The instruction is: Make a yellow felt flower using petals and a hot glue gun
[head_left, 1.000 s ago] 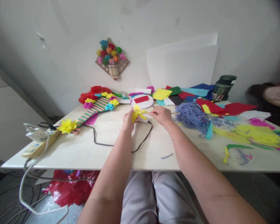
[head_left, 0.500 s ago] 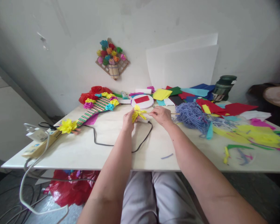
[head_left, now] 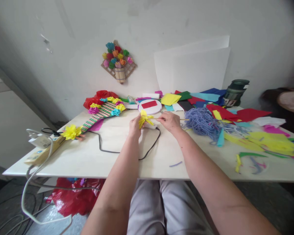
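Note:
My left hand (head_left: 134,126) pinches a small yellow paper flower (head_left: 144,118) above the middle of the white table (head_left: 88,156). My right hand (head_left: 170,120) holds a thin wooden stick (head_left: 183,119) whose tip meets the flower from the right. A black cable (head_left: 127,148) curves on the table just below both hands.
A striped woven piece with paper flowers (head_left: 100,112) lies at the left, beside a power strip (head_left: 40,151). A round white disc with a red rectangle (head_left: 149,105) sits behind the hands. Purple yarn (head_left: 202,122) and coloured paper scraps (head_left: 259,137) cover the right side. A dark green jar (head_left: 235,92) stands at the back.

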Demonstrator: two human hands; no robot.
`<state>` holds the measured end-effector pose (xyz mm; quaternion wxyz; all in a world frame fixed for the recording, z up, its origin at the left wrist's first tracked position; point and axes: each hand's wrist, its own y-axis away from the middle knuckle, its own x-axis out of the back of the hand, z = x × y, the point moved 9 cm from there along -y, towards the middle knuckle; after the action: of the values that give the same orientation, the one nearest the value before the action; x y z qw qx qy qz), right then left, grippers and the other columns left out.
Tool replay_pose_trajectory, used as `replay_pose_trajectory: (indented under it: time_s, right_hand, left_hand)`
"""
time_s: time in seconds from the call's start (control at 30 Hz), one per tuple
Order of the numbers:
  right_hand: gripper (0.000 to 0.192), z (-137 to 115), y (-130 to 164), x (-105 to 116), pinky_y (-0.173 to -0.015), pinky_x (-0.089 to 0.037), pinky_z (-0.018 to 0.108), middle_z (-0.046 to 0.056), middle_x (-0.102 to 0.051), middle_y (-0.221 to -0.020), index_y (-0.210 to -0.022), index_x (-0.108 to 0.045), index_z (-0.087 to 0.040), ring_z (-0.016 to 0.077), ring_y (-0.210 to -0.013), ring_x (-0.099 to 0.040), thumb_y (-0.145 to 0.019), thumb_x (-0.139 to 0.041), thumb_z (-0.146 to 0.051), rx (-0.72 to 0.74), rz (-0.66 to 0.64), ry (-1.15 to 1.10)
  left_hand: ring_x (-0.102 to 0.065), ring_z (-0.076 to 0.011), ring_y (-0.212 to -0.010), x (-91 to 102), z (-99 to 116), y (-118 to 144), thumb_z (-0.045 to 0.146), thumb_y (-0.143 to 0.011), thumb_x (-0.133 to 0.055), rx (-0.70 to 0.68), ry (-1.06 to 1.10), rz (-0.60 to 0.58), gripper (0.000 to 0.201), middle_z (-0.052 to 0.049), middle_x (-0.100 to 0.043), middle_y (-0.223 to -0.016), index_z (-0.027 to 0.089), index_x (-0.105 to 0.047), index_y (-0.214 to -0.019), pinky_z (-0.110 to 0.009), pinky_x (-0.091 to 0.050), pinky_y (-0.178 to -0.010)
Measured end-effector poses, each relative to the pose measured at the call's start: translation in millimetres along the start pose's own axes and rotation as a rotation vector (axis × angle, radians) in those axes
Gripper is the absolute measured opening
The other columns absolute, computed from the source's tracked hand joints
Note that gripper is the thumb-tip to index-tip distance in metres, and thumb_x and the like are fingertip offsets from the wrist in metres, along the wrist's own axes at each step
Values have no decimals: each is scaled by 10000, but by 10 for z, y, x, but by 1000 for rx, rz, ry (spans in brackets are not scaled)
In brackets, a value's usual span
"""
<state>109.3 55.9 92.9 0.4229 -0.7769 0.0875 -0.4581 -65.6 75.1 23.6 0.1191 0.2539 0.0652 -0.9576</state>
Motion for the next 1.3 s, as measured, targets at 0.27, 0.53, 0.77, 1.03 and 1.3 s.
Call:
replay_pose_trajectory:
  time_s: [0.27,0.53,0.77,1.03,1.3]
  right_hand:
    - [157,38,8,13,-604,-336,259,27,-662,-735,-671,-663,-209,165,-766,-570,-785,-621,-309,-49,-12,8]
    - [95,234,11,28,-596,-353,255,8,-680,-744,-681,-673,-222,160,-726,-580,-720,-659,-307,-258,-41,-106]
    - [204,541,65,-206,-536,-353,248,-3,-630,-605,-639,-635,-200,147,-588,-546,-682,-633,-400,-464,-67,-422]
    - [295,375,107,-247,-484,-313,232,-31,-500,-474,-531,-557,-175,89,-441,-400,-701,-577,-414,-532,-175,-653]
    - [336,390,112,-296,-467,-296,223,-8,-550,-481,-549,-611,-157,85,-451,-406,-698,-574,-456,-561,-175,-706]
  left_hand:
    - [-533,-100,-440,46,2,-5,314,-688,-642,6,7,46,221,-12,-578,-543,113,-609,-774,-192,-299,-382]
    - [-561,-92,-491,84,3,-11,307,-748,-577,28,103,72,193,-10,-583,-601,121,-588,-801,-181,-343,-423]
    - [-589,-98,-556,17,-6,14,387,-776,-567,50,158,-6,238,-13,-590,-637,149,-567,-782,-183,-392,-459]
    - [-629,-146,-649,-154,-31,83,377,-811,-511,130,210,-101,269,-50,-633,-693,129,-601,-761,-236,-473,-554]
    - [-647,-198,-798,-329,-89,126,440,-794,-526,183,206,-293,349,-90,-668,-843,128,-646,-894,-305,-499,-721]
